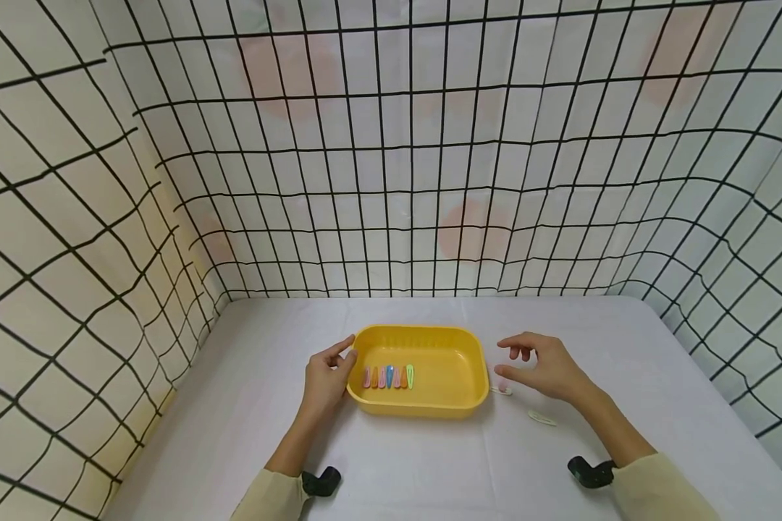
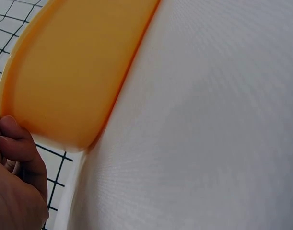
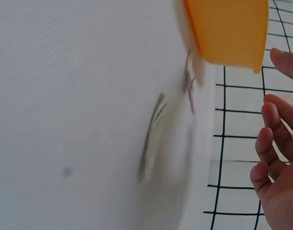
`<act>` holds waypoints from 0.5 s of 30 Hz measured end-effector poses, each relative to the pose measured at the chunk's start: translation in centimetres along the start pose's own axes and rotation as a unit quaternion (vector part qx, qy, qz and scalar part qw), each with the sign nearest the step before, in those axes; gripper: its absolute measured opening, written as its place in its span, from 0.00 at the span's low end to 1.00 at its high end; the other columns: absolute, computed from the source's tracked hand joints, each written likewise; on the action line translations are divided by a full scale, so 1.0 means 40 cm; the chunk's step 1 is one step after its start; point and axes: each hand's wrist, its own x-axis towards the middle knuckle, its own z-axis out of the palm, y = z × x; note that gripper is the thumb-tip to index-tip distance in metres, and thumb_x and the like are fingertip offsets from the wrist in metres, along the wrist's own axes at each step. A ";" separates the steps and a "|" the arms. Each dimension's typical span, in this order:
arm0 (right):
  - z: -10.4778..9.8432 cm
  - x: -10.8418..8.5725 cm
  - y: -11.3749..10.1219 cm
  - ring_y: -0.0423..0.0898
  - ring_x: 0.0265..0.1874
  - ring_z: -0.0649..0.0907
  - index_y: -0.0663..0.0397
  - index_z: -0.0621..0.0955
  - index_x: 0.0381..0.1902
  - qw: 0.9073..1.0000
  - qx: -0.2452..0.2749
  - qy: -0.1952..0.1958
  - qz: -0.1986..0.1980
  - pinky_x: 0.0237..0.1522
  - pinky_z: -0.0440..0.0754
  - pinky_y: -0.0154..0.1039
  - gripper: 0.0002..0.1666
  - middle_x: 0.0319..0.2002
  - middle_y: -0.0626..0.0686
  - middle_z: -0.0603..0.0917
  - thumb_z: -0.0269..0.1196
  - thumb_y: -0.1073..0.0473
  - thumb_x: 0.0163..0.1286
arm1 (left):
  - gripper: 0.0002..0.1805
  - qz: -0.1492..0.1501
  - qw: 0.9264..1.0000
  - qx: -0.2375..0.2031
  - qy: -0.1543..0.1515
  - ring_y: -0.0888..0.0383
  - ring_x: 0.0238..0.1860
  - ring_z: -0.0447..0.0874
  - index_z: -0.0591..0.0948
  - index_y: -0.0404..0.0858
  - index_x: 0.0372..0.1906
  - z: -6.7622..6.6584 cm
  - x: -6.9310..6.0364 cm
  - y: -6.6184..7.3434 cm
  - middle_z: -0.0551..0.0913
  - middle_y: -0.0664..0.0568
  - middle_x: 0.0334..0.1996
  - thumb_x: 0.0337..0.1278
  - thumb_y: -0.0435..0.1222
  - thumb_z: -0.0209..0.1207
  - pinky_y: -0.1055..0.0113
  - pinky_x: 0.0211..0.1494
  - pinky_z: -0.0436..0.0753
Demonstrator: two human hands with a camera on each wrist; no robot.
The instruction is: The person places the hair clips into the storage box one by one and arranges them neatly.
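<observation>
A yellow plastic tray (image 1: 443, 411) sits on the white-covered table. My left hand (image 1: 324, 380) grips its left rim between thumb and fingers; the left wrist view shows the curled fingers (image 2: 21, 148) against the tray's corner. Inside, toward the left, a row of snap hair clips (image 1: 389, 376) lies side by side in pink, orange, blue and green. My right hand (image 1: 547, 367) hovers off the tray's right side with fingers spread, holding nothing. Below it, a whitish clip (image 1: 500, 391) and a pinkish one lie by the tray, and a pale green hair clip (image 3: 153, 136) lies nearer.
A black wire grid (image 1: 410, 174) over white cloth walls the table at the back and both sides. Dark straps with a black piece (image 1: 322, 481) sit at both wrists, by the light sleeves (image 1: 665, 488).
</observation>
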 end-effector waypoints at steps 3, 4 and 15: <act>0.001 -0.010 0.019 0.46 0.39 0.74 0.51 0.86 0.55 1.000 0.001 -0.002 0.012 0.32 0.73 0.31 0.31 0.36 0.46 0.80 0.76 0.39 0.59 | 0.20 0.001 1.000 -0.002 0.000 0.59 0.11 0.66 0.84 0.51 0.64 0.000 -0.001 0.000 0.76 0.50 0.23 0.69 0.42 0.63 0.74 0.14 0.72; 0.001 -0.014 0.024 0.46 0.39 0.74 0.52 0.86 0.54 1.000 0.002 -0.002 0.015 0.32 0.73 0.31 0.32 0.36 0.46 0.80 0.76 0.39 0.59 | 0.20 0.003 1.000 -0.002 0.000 0.59 0.11 0.67 0.84 0.51 0.64 -0.001 -0.001 -0.001 0.76 0.50 0.23 0.69 0.42 0.63 0.74 0.15 0.72; 0.025 -0.035 0.074 0.46 0.37 0.74 0.53 0.87 0.52 0.999 -0.011 0.003 0.033 0.33 0.71 0.32 0.33 0.35 0.46 0.80 0.78 0.40 0.55 | 0.20 -0.001 1.000 -0.010 0.001 0.59 0.11 0.66 0.84 0.50 0.63 0.003 0.001 -0.004 0.75 0.50 0.23 0.69 0.42 0.64 0.73 0.14 0.72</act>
